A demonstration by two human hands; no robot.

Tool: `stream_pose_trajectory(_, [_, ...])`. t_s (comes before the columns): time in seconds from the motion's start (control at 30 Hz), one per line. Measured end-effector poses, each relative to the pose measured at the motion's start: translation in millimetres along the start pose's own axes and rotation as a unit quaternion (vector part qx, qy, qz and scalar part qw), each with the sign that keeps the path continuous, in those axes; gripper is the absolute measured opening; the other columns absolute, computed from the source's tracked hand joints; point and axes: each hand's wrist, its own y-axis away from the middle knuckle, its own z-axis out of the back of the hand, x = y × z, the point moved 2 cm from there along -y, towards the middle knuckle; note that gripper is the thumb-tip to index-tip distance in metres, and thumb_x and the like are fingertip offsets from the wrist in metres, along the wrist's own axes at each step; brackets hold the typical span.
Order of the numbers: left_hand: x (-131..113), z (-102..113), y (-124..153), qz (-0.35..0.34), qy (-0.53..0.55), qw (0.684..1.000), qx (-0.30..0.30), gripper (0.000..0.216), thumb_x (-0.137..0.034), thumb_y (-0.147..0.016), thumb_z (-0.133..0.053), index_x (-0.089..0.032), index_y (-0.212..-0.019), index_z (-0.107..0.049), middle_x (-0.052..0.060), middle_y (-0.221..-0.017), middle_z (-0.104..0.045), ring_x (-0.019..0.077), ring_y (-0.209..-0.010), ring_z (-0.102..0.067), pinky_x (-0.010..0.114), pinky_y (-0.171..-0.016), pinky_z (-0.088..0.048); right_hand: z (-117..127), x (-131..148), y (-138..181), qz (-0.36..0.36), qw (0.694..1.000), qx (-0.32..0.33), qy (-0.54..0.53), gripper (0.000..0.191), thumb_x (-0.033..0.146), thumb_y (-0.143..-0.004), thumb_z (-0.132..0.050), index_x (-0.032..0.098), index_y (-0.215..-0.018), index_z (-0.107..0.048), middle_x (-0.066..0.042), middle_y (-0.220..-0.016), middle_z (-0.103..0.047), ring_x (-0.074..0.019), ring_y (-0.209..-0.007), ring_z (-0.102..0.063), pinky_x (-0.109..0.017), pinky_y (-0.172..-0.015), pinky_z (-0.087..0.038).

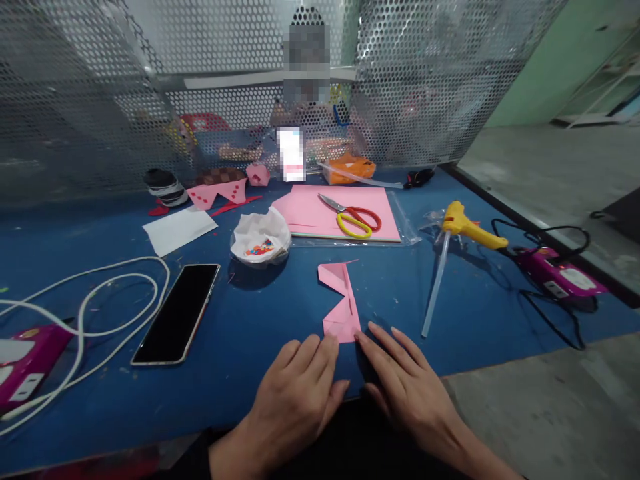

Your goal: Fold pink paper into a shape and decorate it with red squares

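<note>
A folded pink paper piece [345, 313] with a notch in its left side lies on the blue tabletop in front of me. My left hand [300, 383] has its fingers bent and close together, their tips pressing on the paper's near end. My right hand [407, 380] rests with fingers stretched out and slightly apart, the index fingertip touching the paper's near right corner. Beyond the piece are scissors [353, 217] with one red and one yellow handle, lying on a stack of pink paper [305, 207].
To the left are a white paper-lined bowl [265, 233], a phone [177, 313], a white cable [83, 333] and a white sheet [180, 230]. A yellow glue gun [470, 227] and a purple power strip [555, 273] lie right. Perforated metal panels [225, 53] stand behind the table.
</note>
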Motion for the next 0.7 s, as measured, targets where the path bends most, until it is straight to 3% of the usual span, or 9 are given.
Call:
stream_pose_trajectory(0.2, [2, -1, 1, -0.020, 0.004, 1.000, 0.013, 0.030, -0.026, -0.098, -0.049, -0.006, -0.110, -0.068, 0.009, -0.108, -0.075, 0.0244, -0.095, -0.059, 0.037, -0.082, -0.037, 2, 3, -3, -0.033, 0.998, -0.047, -0.025, 0.045, 0.019, -0.097, -0.044, 0.007, -0.141, -0.048, -0.010, -0.129, -0.068, -0.0248, -0.123, -0.060, -0.046, -0.112, -0.038])
stream_pose_trajectory(0.57, [1, 3, -5, -0.006, 0.003, 1.000, -0.015, 0.026, -0.025, -0.094, -0.055, -0.005, -0.106, -0.068, 0.010, -0.102, -0.075, 0.0257, -0.092, -0.059, 0.038, -0.079, -0.039, 10, 6, -10, -0.013, 1.000, -0.012, -0.003, 0.042, 0.023, -0.097, -0.043, 0.000, -0.131, -0.055, -0.014, -0.130, -0.067, -0.0295, -0.123, -0.057, -0.049, -0.111, -0.034])
stream_pose_trajectory(0.7, [3, 2, -10, 0.045, 0.029, 0.999, 0.001, 0.024, -0.022, -0.092, -0.059, -0.010, -0.112, -0.065, 0.008, -0.109, -0.073, 0.0259, -0.095, -0.058, 0.038, -0.080, -0.039, 13, 5, -12, -0.033, 0.999, -0.001, -0.032, 0.039, 0.019, -0.096, -0.043, 0.005, -0.130, -0.055, -0.011, -0.127, -0.068, -0.0294, -0.123, -0.056, -0.050, -0.112, -0.030])
